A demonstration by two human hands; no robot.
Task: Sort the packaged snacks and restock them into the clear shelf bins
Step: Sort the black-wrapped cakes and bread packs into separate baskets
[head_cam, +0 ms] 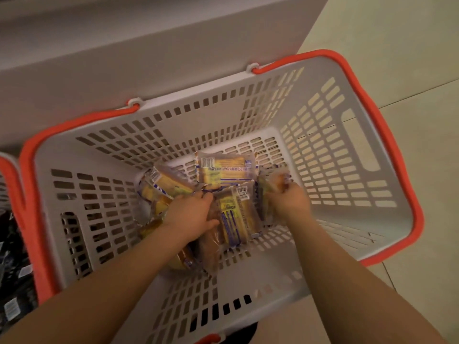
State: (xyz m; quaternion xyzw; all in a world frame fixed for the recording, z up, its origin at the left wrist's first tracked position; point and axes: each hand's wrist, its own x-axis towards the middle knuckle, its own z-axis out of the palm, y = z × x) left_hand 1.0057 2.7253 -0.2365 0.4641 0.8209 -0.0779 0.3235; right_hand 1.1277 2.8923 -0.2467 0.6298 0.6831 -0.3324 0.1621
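Grey slotted plastic forms the near wall of the basket (248, 281) in which we work; our two bare forearms pass over its near rim and reach down to the floor of the basket.

Left hand (191, 217): it lies on the pile of packaged snacks (233, 219), fingers curled onto the clear wrappers. We judge its grip to be closing on a pack, but motion blur prevents us from confirming a pinch, so we cannot tell.

Right hand (289, 198): its grip is clenched round a blurred snack pack (275, 184) at the right side of the pile.

Procedure, as we judge it:
1. Take the packs by their sealed film edges; the wrappers look thin and slippery, and the cakes inside look soft.
2. Lift one kind at a time, so that sorting is done here and not at the bins.
3. Draw the hands straight up, clear of the slotted walls, so no wrapper corner catches in a slot.

The yellow-and-blue packs lie loose and overlapping on the basket floor; one pack (224, 170) lies flat at the far side, barcode uppermost. No clear shelf bins are in view.

The orange handles (387, 135) are folded down around the rim. At the left edge, a second basket (12, 184) of the same type holds dark packs (12, 281). Both stand on a pale tiled floor (409, 58). Beyond the far rim rises a plain grey cabinet panel (149, 58), just beside the basket.
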